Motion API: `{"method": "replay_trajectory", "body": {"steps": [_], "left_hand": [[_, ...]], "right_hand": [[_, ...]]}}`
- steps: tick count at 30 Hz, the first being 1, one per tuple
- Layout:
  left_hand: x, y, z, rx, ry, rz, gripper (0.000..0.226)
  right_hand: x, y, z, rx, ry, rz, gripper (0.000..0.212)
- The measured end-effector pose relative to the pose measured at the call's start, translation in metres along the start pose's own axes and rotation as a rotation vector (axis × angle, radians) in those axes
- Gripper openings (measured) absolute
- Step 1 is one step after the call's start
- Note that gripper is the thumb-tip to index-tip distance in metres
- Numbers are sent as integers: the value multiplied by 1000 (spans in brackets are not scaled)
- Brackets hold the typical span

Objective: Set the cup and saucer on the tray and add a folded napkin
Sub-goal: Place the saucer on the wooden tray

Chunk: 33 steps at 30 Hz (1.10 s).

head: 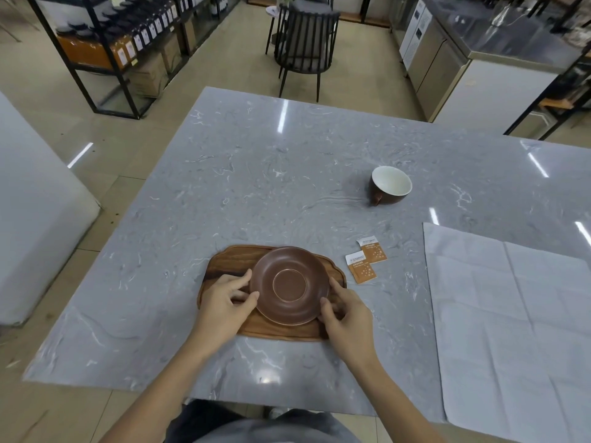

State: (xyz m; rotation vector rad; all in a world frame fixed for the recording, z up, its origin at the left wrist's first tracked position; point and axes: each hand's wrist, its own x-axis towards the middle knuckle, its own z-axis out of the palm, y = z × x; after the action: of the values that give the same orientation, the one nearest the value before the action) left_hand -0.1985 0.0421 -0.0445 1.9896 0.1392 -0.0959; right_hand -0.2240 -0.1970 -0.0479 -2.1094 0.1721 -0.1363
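Brown saucer flat on the wooden tray, covering most of the tray's middle and right part; tray near the front edge of the grey marble-patterned table. Left hand at the saucer's left rim, thumb and forefinger curled and pinching the edge; right hand at the right rim, fingers likewise bent round the edge, forefinger stretched along it; both forearms reaching in from the bottom of the view.

Brown cup with a white inside well apart from the tray, further back and to the right on the table; upright, handle pointing toward the front left; nothing visible inside.

Pale grey napkin spread open and flat at the right of the table, creased into squares by fold lines, its near corner hanging over the table's front edge; not folded.

Two small orange-and-white sachets lying between tray and napkin, just right of the tray, corners overlapping or touching; print too small to read.

Beyond the table, a dark slatted chair, black metal shelving with rows of dark packets and cardboard boxes at left, and a steel counter at right.
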Motion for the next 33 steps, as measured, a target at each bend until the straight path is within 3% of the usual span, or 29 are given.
{"method": "replay_trajectory", "body": {"steps": [19,24,27,33], "left_hand": [[-1,4,-3,-53,14,-68,48],[13,11,-12,118,42,2,30],[37,25,-17,174,73,78,21],[101,59,-9,242,-47,179,18]], "right_hand": [[-1,2,1,79,0,73,46],[4,-2,-5,84,-16,67,43],[16,-5,-16,34,31,35,24],[54,-4,-48,24,129,66,15]]}}
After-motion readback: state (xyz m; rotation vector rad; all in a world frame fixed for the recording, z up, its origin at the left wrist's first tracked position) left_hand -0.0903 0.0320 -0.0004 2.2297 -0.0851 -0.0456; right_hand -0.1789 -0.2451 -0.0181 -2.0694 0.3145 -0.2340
